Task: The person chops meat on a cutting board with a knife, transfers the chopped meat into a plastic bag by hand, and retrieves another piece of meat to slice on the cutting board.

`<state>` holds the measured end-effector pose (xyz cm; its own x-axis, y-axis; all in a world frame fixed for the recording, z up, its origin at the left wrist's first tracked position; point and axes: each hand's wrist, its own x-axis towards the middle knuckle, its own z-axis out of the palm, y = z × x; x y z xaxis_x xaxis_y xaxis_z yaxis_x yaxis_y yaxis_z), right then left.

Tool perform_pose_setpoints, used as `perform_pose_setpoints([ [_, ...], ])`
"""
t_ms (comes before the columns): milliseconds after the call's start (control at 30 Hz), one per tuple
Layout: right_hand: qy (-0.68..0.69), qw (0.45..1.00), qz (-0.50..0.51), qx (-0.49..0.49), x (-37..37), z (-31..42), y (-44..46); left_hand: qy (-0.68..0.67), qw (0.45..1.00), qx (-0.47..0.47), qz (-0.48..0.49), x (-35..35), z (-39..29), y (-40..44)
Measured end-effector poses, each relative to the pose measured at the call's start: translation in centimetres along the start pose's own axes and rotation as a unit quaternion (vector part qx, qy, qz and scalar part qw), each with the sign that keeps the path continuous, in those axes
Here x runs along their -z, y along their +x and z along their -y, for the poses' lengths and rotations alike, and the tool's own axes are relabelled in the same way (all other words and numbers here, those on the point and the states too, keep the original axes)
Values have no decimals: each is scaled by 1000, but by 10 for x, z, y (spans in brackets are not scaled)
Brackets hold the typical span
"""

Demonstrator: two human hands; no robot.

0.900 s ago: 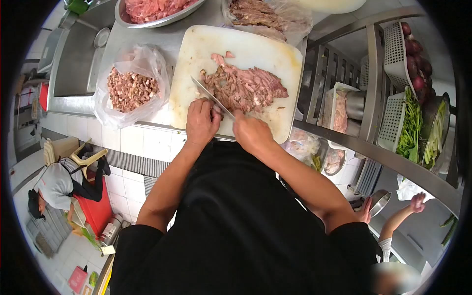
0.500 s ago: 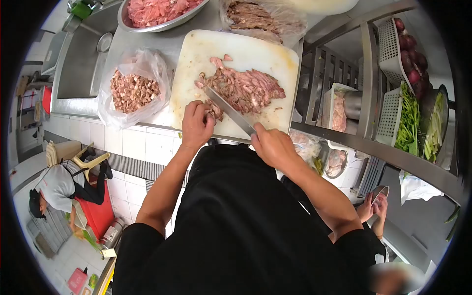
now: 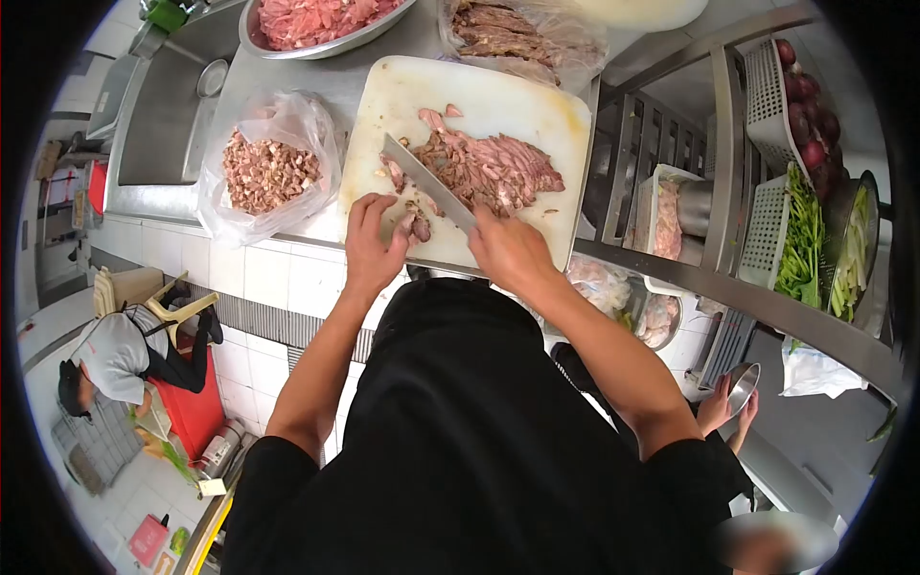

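Observation:
My right hand (image 3: 513, 251) is wrapped round the handle of a knife (image 3: 428, 184), whose broad blade points up and left across the white cutting board (image 3: 383, 96). Under and beside the blade lies sliced cooked meat (image 3: 498, 168), heaped to the right of it. A few cut bits of meat (image 3: 414, 228) rest at the board's lower left edge, beside my left hand (image 3: 372, 244). That hand is open, thumb apart from the fingers, fingertips at the board's edge. To the left, a clear plastic bag (image 3: 216, 206) stands open, holding diced meat (image 3: 273, 171).
A metal bowl (image 3: 331, 48) of raw meat and a bag of cooked meat (image 3: 508, 38) lie beyond the board. A sink (image 3: 158, 144) is at left. The metal rack (image 3: 719, 144) at right holds vegetable baskets. One person (image 3: 120, 355) sits at left; another's hands hold a bowl (image 3: 744, 388) at lower right.
The knife and my right hand have shifted slightly left and up the board. My left hand has drawn back a little from the meat, its fingers less curled. The view has shifted slightly.

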<state>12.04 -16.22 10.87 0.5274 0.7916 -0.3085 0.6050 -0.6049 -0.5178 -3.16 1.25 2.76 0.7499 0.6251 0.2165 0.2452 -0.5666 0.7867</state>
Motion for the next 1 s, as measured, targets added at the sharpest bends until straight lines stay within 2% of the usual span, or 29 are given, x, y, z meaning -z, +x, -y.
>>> perform_pose_setpoints([
  [67, 21, 1000, -9, 2, 10, -9, -25, 38, 996, -74, 43, 10, -7, -7],
  [100, 19, 1000, -7, 4, 12, -12, -34, 32, 993, -80, 87, 12, -8, -11],
  [200, -4, 999, 31, -29, 13, -13, -51, 61, 993, -54, 87, -5, 1, -6],
  [233, -20, 999, 26, -23, 14, -11, -56, 83, 993, -59, 57, -9, -2, -3],
  [367, -39, 997, 50, -36, 17, -5, -67, 29, 999, -8, 40, -8, -12, -2],
  [467, -52, 996, 72, -29, 15, -3, -68, 40, 999, -11, 33, -13, -3, -7],
  [533, -52, 995, 79, -28, -1, -5, -57, 82, 994, -73, 21, -19, 4, -5],
  [600, -51, 995, 83, -28, -20, -2, -38, 86, 994, -69, 17, -23, 5, -7],
  [667, -15, 999, -14, 31, -37, 10, -5, 92, 993, -72, 10, -23, 5, -4],
  [767, -13, 998, -15, 61, -39, 21, 38, 74, 994, -82, 8, -15, -1, -4],
  [867, -26, 999, 24, 35, -19, 20, 22, 30, 998, -53, 6, -2, -2, -11],
  [1000, -24, 998, 62, 25, 8, 15, -35, 80, 996, -17, 20, 1, 4, -18],
])
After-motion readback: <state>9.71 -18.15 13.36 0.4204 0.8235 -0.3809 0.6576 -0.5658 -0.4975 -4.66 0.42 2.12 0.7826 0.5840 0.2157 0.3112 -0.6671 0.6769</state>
